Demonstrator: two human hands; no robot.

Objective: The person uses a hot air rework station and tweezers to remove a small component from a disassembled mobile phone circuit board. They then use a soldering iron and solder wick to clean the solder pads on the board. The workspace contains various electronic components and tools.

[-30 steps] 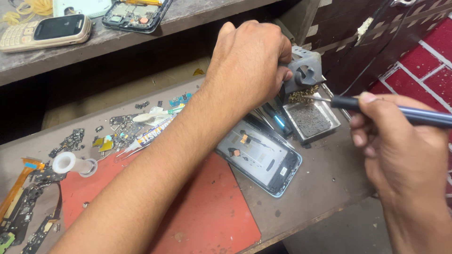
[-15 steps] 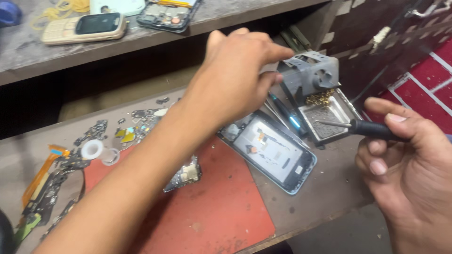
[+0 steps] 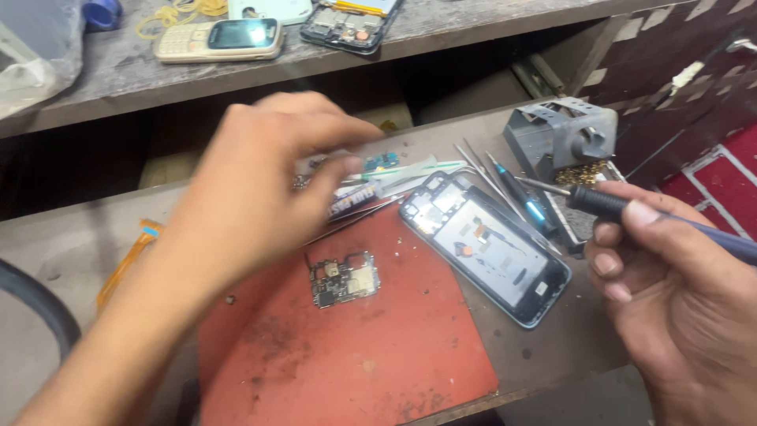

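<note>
My right hand [image 3: 678,315] grips a soldering iron [image 3: 623,207] like a pen, fingers closed round its dark handle, tip pointing left toward its grey stand [image 3: 561,136] at the far right, so the hot end stays off the work. My left hand [image 3: 268,189] hovers over the middle of the tabletop [image 3: 544,347], fingers loosely curled and blurred; I cannot tell whether it holds anything. Just below it, a small circuit board [image 3: 344,278] lies on the red mat [image 3: 355,347], which shields the tabletop. The opened phone [image 3: 485,244] lies face down at the mat's right edge, within the iron's reach. Tweezers [image 3: 359,218] and a screwdriver [image 3: 516,193] lie beside it. On the far shelf [image 3: 118,91] rests an old keypad phone [image 3: 219,38].
</note>
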